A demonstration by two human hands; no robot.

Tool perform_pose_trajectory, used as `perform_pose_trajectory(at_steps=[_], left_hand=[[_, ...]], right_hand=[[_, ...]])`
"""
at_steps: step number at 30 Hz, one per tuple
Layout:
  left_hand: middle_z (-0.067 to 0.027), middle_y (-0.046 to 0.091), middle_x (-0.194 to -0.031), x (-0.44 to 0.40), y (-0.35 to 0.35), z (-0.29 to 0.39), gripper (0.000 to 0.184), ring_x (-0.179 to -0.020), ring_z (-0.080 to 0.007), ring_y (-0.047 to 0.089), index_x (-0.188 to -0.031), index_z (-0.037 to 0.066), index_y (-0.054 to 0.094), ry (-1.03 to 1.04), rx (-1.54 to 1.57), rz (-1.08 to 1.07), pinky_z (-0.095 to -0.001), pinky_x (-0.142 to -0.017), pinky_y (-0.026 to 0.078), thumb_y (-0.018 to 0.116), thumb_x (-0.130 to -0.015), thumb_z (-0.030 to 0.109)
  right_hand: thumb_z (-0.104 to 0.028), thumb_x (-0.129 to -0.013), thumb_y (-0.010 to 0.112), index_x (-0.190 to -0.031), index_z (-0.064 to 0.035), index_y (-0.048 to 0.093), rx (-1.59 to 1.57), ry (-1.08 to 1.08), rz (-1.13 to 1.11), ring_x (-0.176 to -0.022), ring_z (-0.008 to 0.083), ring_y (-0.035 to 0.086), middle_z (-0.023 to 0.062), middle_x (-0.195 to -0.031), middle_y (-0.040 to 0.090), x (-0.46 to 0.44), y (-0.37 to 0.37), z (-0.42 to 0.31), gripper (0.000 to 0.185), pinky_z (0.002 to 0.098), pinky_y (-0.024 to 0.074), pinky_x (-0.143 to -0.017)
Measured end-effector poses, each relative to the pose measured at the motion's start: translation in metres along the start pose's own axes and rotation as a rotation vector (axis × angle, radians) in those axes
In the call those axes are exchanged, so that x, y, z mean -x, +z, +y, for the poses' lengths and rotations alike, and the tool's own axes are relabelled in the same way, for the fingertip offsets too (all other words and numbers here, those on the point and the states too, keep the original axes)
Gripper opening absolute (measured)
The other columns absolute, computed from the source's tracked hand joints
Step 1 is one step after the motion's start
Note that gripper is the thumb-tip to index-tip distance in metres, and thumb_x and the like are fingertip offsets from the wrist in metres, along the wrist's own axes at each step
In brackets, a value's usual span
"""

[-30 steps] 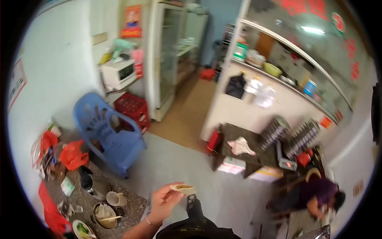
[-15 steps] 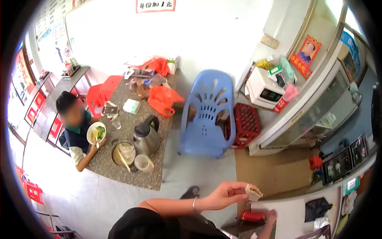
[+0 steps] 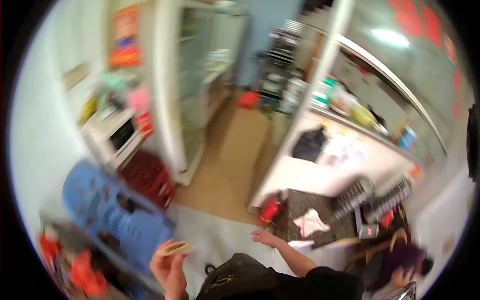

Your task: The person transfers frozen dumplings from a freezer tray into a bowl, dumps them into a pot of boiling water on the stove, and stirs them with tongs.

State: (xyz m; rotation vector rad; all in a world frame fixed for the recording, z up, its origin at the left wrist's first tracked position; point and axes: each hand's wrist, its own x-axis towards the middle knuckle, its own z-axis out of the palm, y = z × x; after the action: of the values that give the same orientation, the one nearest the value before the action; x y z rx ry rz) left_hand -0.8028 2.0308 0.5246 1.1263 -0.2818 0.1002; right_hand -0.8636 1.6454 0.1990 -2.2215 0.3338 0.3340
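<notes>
In the head view, my left hand (image 3: 169,265) is at the lower left, thumb and fingers closed on a pale folded piece of dough (image 3: 178,248) with brown filling showing at its open side. My right hand (image 3: 265,238) is stretched forward near the lower middle. It is apart from the things around it and seems to hold nothing, fingers loosely extended though slightly blurred. Nearest to it are a red fire extinguisher (image 3: 272,208) on the floor and the dark speckled table (image 3: 295,200) with a crumpled pinkish cloth (image 3: 311,223) on top.
A blue plastic armchair (image 3: 110,205) and a dark red crate (image 3: 147,180) stand left. A brown-floored passage (image 3: 230,165) leads ahead between a glass cabinet (image 3: 192,100) and a counter wall (image 3: 280,172). At lower right another person (image 3: 400,265) is beside the table.
My view has swung right, from the table with the kettle and seated person toward the passage and speckled table. My left hand still holds the dough; my right hand now shows more fully.
</notes>
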Motion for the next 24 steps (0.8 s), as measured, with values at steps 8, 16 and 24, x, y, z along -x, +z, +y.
perform_pose_trajectory(at_steps=[8,16,24], left_hand=[[-0.0152,0.061,-0.106,-0.118,0.108,-0.061,0.022,-0.094,-0.0200,0.059,-0.107,-0.007,0.056,-0.083,-0.273,-0.470,-0.0308,-0.084,0.047,0.053,-0.085,-0.004],[-0.0124,0.064,-0.096,-0.212,0.258,-0.105,0.026,-0.086,-0.0174,0.060,-0.105,-0.005,0.059,0.074,-0.154,-0.820,-0.0283,-0.079,0.048,0.063,-0.080,0.001],[-0.0129,0.061,-0.101,-0.309,0.370,-0.165,0.029,-0.090,-0.0170,0.059,-0.107,-0.006,0.057,-0.062,0.039,-0.819,-0.0269,-0.081,0.046,0.064,-0.080,0.001]], right_hand=[[-0.013,-0.085,0.059,-0.118,-0.0019,0.055,-0.484,0.002,0.938,-0.087,0.0156,0.060,0.0074,-0.098,0.064,0.036,-0.275,0.020,0.034,0.0301,0.0493,-0.078],[-0.014,-0.084,0.058,-0.121,-0.0017,0.051,-0.127,-0.039,1.557,-0.090,0.0163,0.059,0.0093,-0.109,0.059,0.063,-0.579,-0.006,0.039,0.0272,0.0469,-0.078],[-0.010,-0.073,0.064,-0.121,-0.0058,0.051,0.490,0.273,1.654,-0.118,0.0379,0.042,0.0238,-0.125,0.046,-0.022,-0.762,0.068,0.050,0.0416,0.0383,-0.098]])
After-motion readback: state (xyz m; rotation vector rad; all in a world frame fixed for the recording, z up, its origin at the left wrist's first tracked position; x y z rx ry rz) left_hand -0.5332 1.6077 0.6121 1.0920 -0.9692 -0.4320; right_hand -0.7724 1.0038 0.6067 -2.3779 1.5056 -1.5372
